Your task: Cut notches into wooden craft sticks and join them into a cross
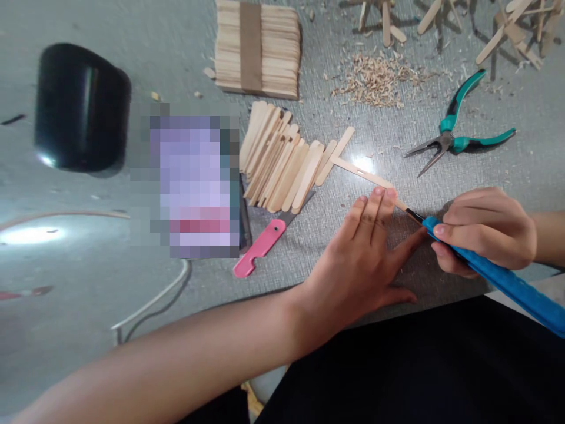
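While a black tub and a pink cutter are parked off to the left, loose sticks are fanned out within easy reach on the table. The left hand is laid open and flat, fingertips pressed on a notched stick so it's pinned and can't skid. A blue knife is gripped tight in the right hand, blade tip set against the stick's near end. Pliers are set down further back, well apart.

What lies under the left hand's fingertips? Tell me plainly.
A slotted wooden stick lies flat on the table, pinned under fingertips of the left hand. The stretch beneath them is covered; past them it meets the blade of the blue cutter in the right hand.
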`<state>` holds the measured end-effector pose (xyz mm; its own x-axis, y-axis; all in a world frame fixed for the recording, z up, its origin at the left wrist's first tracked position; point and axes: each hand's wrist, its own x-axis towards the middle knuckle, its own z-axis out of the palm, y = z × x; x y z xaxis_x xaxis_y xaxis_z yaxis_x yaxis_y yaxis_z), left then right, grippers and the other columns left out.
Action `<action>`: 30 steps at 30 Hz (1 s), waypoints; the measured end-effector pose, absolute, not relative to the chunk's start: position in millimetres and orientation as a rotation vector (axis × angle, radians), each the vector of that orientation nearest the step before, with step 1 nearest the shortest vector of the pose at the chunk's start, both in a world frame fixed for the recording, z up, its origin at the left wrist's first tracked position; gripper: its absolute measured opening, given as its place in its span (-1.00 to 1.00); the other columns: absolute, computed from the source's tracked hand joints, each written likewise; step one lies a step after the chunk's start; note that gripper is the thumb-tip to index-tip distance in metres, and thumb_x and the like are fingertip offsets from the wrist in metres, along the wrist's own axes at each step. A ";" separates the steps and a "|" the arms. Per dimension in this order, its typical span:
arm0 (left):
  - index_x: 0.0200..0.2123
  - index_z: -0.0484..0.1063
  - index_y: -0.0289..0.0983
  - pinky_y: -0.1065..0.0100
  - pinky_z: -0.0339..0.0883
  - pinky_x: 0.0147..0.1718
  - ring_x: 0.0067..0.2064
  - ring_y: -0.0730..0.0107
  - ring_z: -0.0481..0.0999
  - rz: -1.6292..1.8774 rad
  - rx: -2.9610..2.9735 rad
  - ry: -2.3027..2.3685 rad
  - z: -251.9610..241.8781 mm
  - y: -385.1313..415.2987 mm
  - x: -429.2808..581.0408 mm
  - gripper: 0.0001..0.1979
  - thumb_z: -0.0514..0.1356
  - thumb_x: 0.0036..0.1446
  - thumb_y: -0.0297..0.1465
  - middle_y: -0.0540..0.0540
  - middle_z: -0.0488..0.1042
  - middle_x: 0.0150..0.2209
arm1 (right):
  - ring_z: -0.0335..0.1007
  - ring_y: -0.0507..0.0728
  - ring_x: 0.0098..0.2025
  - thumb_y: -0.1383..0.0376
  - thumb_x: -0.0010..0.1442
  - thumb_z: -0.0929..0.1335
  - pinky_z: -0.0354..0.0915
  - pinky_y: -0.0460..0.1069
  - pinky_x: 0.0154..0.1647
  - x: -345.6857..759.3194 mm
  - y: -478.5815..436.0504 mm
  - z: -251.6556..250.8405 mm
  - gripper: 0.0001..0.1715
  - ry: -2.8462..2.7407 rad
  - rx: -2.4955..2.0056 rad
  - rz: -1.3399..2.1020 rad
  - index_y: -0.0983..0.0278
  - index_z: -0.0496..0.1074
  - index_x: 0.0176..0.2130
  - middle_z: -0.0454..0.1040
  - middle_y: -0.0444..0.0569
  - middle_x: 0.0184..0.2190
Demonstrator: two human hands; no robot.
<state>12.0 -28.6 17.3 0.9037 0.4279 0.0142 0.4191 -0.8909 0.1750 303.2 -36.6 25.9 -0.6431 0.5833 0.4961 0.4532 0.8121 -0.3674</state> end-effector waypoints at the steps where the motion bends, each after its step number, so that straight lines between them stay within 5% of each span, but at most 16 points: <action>1: 0.79 0.19 -0.29 -0.37 0.43 0.62 0.73 -0.68 0.40 0.072 2.906 0.641 18.7 -27.7 11.9 0.44 0.49 0.19 0.50 -0.74 0.31 0.72 | 0.43 0.13 -0.52 0.44 0.42 0.50 0.44 0.07 -0.54 303.5 -36.8 25.6 -0.75 -2.376 -0.737 0.265 0.12 0.46 -0.05 0.48 -0.24 -0.45; 12: 0.79 0.18 -0.32 -0.35 0.46 0.61 0.71 -0.65 0.44 -0.021 2.927 0.595 29.2 -21.4 10.2 0.37 0.41 0.30 0.50 -0.78 0.35 0.69 | 0.32 0.06 -0.50 0.49 0.53 0.47 0.37 0.02 -0.55 303.1 -34.1 25.0 -0.59 -2.465 -0.572 0.074 0.16 0.46 -0.36 0.41 -0.20 -0.49; 30: 0.81 0.09 -0.32 -0.26 0.44 0.63 0.71 -0.61 0.45 -0.003 2.919 0.596 29.2 -22.2 7.9 0.44 0.40 0.27 0.53 -0.79 0.34 0.69 | 0.31 0.10 -0.50 0.45 0.57 0.42 0.37 0.06 -0.53 302.0 -35.6 27.6 -0.65 -2.454 -0.626 0.185 0.16 0.47 -0.29 0.40 -0.19 -0.48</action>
<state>7.9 -22.2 29.2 0.9204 0.3895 -0.0343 0.3898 -0.9072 0.1580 302.0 -35.6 27.6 -0.7129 0.4760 0.5149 0.3934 0.8794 -0.2682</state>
